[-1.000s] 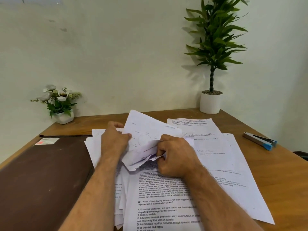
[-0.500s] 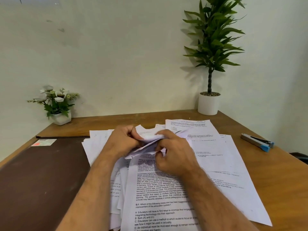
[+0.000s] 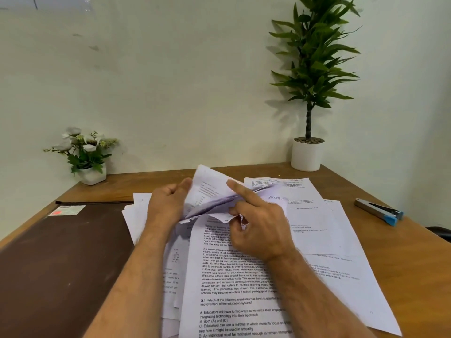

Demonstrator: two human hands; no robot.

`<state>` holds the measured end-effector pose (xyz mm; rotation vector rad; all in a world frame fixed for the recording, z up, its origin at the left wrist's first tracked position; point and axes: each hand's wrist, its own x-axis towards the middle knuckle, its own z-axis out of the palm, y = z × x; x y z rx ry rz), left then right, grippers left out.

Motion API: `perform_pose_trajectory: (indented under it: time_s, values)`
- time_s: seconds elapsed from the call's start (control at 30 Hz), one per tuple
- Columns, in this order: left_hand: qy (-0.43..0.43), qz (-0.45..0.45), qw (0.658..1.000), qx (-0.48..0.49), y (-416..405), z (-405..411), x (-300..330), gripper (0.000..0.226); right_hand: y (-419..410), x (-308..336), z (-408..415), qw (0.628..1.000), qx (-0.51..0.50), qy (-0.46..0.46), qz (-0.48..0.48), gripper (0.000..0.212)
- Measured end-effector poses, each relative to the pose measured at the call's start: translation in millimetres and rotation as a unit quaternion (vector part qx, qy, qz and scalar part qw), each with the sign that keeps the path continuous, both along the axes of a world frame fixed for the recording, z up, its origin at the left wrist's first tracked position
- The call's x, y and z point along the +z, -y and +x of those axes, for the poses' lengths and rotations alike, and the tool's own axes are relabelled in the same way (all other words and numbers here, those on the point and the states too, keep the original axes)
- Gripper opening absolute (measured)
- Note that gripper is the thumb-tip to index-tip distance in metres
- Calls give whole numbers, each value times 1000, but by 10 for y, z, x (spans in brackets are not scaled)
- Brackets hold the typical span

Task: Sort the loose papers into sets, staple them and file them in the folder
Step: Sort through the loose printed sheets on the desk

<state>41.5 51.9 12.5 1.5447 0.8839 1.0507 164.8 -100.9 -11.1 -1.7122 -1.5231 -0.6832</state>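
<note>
Loose printed papers [image 3: 324, 230] lie spread over the middle of the wooden table. Both hands hold a bent, folded sheet [image 3: 210, 191] raised above the pile. My left hand [image 3: 168, 206] grips its left side with thumb and fingers. My right hand [image 3: 258, 223] pinches the sheet's lower edge, with the index finger stretched out along the fold. A brown folder [image 3: 61, 259] lies closed at the left. A silver stapler with a blue tip [image 3: 379, 211] rests at the right.
A tall green plant in a white pot [image 3: 306, 154] stands at the back right corner. At the back left sits a small white pot of flowers [image 3: 91, 174]. The table [image 3: 419, 264] ends near the right wall.
The sheet, pressed low between both hands half a second ago, is lifted and opened upward again. My right index finger has straightened along it.
</note>
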Motion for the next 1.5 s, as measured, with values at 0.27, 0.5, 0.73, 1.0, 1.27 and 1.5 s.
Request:
perform_pose_trajectory:
  time_s: [0.27, 0.5, 0.73, 1.0, 1.27, 1.5]
  values:
    - [-30, 37, 998, 45, -127, 21, -83, 24, 3, -8, -13, 998, 8, -15, -53, 16]
    - [-33, 56, 985, -157, 137, 13, 51, 42, 5, -15, 4, 994, -4, -66, -85, 11]
    - [-63, 50, 995, -54, 72, -10, 17, 30, 13, 61, 8, 972, -84, -121, -184, 18]
    - [-503, 174, 839, 116, -280, -34, -386, 78, 50, 68, 55, 974, -101, -100, -177, 17]
    - [-284, 147, 927, 198, -242, -92, -230, 59, 30, 33, 80, 970, -58, -77, -221, 5]
    - [-400, 143, 870, 250, -340, -62, -302, 60, -4, 7, 47, 982, -53, -80, -163, 10]
